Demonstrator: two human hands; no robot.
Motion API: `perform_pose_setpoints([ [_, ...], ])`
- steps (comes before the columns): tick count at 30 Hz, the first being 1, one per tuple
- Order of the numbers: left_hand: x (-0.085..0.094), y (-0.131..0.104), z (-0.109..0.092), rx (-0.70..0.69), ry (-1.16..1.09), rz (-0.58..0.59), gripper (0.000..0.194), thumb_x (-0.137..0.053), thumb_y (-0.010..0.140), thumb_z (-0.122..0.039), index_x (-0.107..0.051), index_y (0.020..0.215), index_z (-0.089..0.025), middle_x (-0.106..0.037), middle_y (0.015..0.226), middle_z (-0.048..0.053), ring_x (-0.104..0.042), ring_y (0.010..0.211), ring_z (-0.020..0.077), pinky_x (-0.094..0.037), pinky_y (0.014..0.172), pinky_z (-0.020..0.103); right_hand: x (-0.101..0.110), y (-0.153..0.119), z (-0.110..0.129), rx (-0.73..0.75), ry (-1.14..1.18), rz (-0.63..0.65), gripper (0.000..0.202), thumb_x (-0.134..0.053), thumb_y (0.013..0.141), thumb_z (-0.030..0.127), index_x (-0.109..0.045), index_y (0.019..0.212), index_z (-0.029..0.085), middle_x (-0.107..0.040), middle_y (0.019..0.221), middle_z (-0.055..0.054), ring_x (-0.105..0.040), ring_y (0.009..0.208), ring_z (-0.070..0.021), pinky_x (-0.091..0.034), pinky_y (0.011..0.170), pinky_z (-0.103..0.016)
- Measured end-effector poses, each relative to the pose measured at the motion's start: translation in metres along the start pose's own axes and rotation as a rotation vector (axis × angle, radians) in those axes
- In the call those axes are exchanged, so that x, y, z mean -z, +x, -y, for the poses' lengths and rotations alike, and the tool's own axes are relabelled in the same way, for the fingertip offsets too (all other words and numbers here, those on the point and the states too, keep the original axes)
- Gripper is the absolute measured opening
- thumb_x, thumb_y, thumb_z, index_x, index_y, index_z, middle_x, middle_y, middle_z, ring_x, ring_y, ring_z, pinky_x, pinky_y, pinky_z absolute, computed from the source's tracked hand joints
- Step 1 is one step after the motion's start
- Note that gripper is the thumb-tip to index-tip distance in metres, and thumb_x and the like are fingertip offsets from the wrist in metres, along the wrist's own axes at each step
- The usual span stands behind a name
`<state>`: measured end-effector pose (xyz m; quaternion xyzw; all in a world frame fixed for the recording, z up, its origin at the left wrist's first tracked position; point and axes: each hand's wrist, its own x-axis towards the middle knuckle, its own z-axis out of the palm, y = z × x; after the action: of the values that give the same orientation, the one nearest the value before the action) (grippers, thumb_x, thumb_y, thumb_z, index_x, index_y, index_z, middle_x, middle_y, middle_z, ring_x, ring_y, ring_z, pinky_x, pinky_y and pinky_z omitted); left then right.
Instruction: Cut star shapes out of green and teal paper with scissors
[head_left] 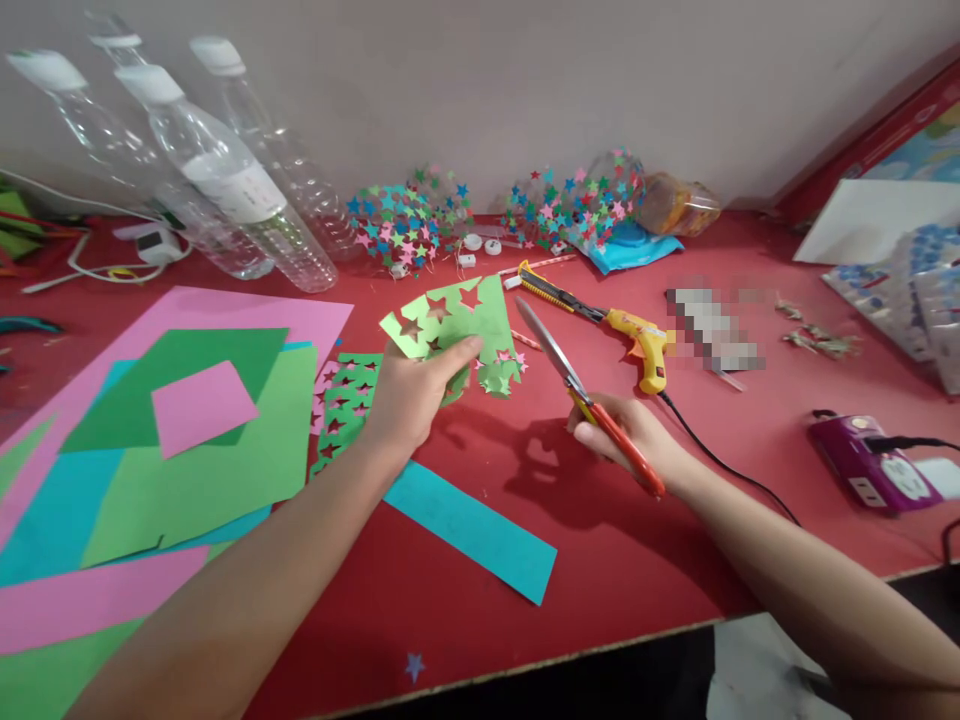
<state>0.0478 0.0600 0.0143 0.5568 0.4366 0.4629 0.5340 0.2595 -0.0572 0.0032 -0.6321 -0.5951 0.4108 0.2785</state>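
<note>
Red covers the whole tabletop (337, 640), and a plain gray wall (487, 90) stands behind it. The left grip (420, 390) is narrow, with the thumb pressed on green paper (487, 325) that has star holes cut in it. The right grip (634, 440) is curled around the red handle of the scissors (581, 390). The scissors are just to the right of the green paper, not touching it, and their blades point up and away from the right grip.

Past the right grip lies a yellow glue gun (637, 345), with a yellow cutter (551, 290) near it. To the right of that grip sits a purple power box (870, 470) with plugs in it. A blue paper strip (476, 530) lies between the two arms, nearer the front edge than the left grip. To the left of the left grip is a messy pile of colored paper (262, 450). Clear bottles (232, 185) stand behind the pile. Past both grips are see-through things with lots of little stars (574, 205) on them.
</note>
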Motion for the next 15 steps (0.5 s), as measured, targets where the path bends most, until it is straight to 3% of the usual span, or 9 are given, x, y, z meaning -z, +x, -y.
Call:
perform_pose_setpoints([
  [4, -0.001, -0.005, -0.005, -0.013, 0.04, 0.01, 0.024, -0.068, 0.075, -0.031, -0.052, 0.06, -0.02, -0.051, 0.048, -0.005, -0.046, 0.043, 0.0083, -0.036, 0.043, 0.022, -0.003, -0.001, 0.003, -0.006, -0.016, 0.001, 0.043, -0.062, 0.076, 0.059, -0.051, 0.069, 0.018, -0.053, 0.063, 0.001, -0.046, 0.058, -0.0125, -0.034, 0.053, -0.024],
  [8, -0.011, -0.016, 0.002, 0.084, 0.147, 0.117, 0.022, -0.066, 0.076, -0.036, -0.057, 0.063, -0.021, -0.057, 0.051, -0.003, -0.054, 0.049, 0.0121, -0.044, 0.05, 0.025, -0.01, 0.001, 0.006, -0.063, 0.112, -0.057, 0.039, -0.062, 0.076, 0.054, -0.048, 0.067, 0.019, -0.05, 0.057, 0.003, -0.044, 0.053, -0.0111, -0.034, 0.051, -0.024],
  [11, -0.021, -0.027, 0.009, 0.086, 0.23, 0.22, 0.014, -0.069, 0.074, -0.035, -0.065, 0.079, -0.023, -0.073, 0.081, 0.002, -0.067, 0.079, 0.019, -0.053, 0.074, 0.03, -0.013, 0.002, 0.008, -0.124, 0.371, -0.034, 0.032, -0.063, 0.076, 0.044, -0.044, 0.066, 0.02, -0.047, 0.049, 0.006, -0.045, 0.046, -0.0105, -0.034, 0.047, -0.023],
  [15, -0.029, -0.037, 0.013, 0.103, 0.283, 0.373, 0.028, -0.067, 0.074, -0.037, -0.068, 0.098, -0.023, -0.073, 0.105, 0.006, -0.066, 0.103, 0.0256, -0.051, 0.093, 0.041, -0.015, 0.002, 0.008, -0.132, 0.513, -0.046, 0.016, -0.058, 0.073, 0.026, -0.046, 0.065, 0.02, -0.048, 0.044, 0.007, -0.046, 0.043, -0.0102, -0.035, 0.044, -0.022],
])
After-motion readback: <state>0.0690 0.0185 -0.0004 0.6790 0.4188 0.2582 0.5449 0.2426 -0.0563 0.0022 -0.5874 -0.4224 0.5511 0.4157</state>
